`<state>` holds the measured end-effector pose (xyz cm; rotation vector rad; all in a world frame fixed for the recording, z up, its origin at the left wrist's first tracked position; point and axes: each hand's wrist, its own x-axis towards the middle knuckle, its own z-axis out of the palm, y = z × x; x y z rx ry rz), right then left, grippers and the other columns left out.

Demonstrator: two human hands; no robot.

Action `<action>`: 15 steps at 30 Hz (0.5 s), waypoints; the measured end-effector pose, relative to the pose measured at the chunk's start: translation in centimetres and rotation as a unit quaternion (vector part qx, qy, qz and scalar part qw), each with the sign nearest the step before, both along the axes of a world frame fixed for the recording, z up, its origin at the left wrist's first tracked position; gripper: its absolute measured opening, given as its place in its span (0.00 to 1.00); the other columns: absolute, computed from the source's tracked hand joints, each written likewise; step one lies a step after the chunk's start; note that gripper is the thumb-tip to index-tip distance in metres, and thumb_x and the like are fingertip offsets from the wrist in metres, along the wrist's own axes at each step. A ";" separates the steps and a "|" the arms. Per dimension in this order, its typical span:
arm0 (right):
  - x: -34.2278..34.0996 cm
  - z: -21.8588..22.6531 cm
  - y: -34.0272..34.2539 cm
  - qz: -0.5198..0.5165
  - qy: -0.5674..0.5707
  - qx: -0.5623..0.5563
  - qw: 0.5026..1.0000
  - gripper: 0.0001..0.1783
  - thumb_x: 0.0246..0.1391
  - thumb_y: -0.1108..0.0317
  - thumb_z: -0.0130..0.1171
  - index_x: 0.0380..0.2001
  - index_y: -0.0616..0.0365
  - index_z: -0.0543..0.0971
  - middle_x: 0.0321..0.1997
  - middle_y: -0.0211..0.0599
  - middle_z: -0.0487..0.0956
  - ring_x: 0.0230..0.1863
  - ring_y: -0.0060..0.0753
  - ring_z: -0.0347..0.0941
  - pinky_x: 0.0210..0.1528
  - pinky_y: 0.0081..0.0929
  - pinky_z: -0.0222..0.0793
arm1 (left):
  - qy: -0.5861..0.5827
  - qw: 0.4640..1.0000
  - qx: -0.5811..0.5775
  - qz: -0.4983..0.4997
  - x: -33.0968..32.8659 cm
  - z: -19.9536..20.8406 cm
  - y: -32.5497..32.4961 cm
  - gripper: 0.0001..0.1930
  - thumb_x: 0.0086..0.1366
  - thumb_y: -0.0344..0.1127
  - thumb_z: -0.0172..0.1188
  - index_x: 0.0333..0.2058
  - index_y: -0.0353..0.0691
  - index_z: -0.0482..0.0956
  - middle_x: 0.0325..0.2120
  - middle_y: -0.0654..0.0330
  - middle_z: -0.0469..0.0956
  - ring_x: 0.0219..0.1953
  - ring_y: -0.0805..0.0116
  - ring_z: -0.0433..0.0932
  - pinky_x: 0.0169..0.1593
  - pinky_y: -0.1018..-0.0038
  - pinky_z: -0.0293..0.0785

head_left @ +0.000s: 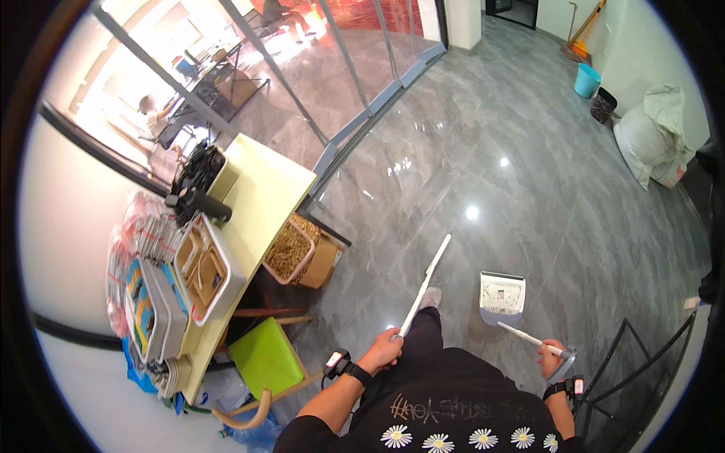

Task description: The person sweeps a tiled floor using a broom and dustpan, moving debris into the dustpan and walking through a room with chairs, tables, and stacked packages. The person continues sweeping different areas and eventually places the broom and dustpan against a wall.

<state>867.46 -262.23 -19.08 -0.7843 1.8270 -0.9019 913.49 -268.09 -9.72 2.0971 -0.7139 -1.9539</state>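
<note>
My left hand (383,351) grips the lower end of a long white broom handle (424,283) that slants up and to the right over the grey tiled floor. My right hand (553,359) holds the white handle of a grey dustpan (502,297), whose pan rests on the floor ahead of me, with pale litter inside it. Both wrists wear black bands with small devices. One shoe shows beside the broom handle.
A pale yellow table (264,192) at left carries trays and boxes; a green stool (264,359) and a box of brown pellets (291,249) stand by it. Glass partition behind. A blue bucket (586,79) and white sacks (653,136) sit far right. A black metal frame (642,362) is near my right.
</note>
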 end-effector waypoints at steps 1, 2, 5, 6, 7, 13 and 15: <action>0.4 0.2 -2.1 -0.011 -0.002 -0.005 1.000 0.08 0.53 0.71 0.59 0.38 0.57 0.79 0.31 0.33 0.78 0.31 0.25 0.76 0.26 0.24 0.76 | 0.004 1.000 0.000 -0.011 0.3 -0.2 -3.0 0.24 0.67 0.37 0.47 0.61 0.43 0.65 0.21 0.65 0.71 0.14 0.77 0.65 0.14 0.77 0.57; 0.9 0.6 -4.0 -0.026 -0.003 -0.006 1.000 0.08 0.55 0.70 0.59 0.39 0.58 0.78 0.31 0.35 0.78 0.31 0.26 0.76 0.26 0.24 0.76 | 0.007 1.000 0.004 -0.016 0.7 -0.4 -6.0 0.23 0.67 0.37 0.47 0.60 0.44 0.66 0.21 0.65 0.70 0.14 0.78 0.65 0.14 0.77 0.57; 2.1 2.2 -10.5 -0.052 -0.001 -0.010 0.999 0.09 0.57 0.69 0.58 0.40 0.61 0.77 0.32 0.39 0.79 0.30 0.27 0.78 0.24 0.24 0.77 | 0.010 0.998 -0.012 -0.055 1.3 0.0 -14.8 0.23 0.66 0.37 0.48 0.59 0.42 0.67 0.21 0.65 0.71 0.14 0.77 0.65 0.15 0.76 0.58; 2.3 2.5 -12.8 -0.054 0.003 -0.018 0.998 0.09 0.57 0.69 0.57 0.40 0.61 0.77 0.32 0.39 0.79 0.30 0.27 0.78 0.25 0.24 0.77 | 0.006 0.997 -0.017 -0.070 1.4 -0.1 -17.8 0.23 0.66 0.37 0.48 0.59 0.40 0.68 0.22 0.64 0.71 0.14 0.76 0.66 0.15 0.76 0.60; 2.5 3.0 -14.0 -0.082 0.025 0.018 0.996 0.10 0.57 0.69 0.57 0.40 0.61 0.77 0.31 0.39 0.79 0.30 0.27 0.78 0.25 0.24 0.76 | 0.001 0.994 -0.038 -0.101 1.4 -0.2 -20.6 0.23 0.66 0.37 0.48 0.59 0.40 0.68 0.22 0.63 0.71 0.14 0.75 0.66 0.15 0.76 0.60; 2.1 4.4 -25.3 -0.100 0.034 0.005 0.994 0.07 0.58 0.70 0.57 0.38 0.61 0.77 0.30 0.37 0.79 0.31 0.27 0.78 0.26 0.24 0.75 | 0.046 0.987 -0.059 -0.144 -1.1 0.0 -36.7 0.23 0.65 0.37 0.48 0.59 0.40 0.67 0.20 0.64 0.69 0.13 0.76 0.64 0.15 0.76 0.57; 0.8 4.6 -29.0 -0.111 0.025 -0.003 0.994 0.05 0.56 0.72 0.57 0.36 0.61 0.77 0.31 0.37 0.79 0.32 0.27 0.78 0.27 0.24 0.75 | 0.041 0.988 -0.054 -0.135 -3.3 0.0 -41.2 0.23 0.65 0.37 0.48 0.59 0.40 0.67 0.20 0.64 0.69 0.13 0.77 0.64 0.14 0.76 0.56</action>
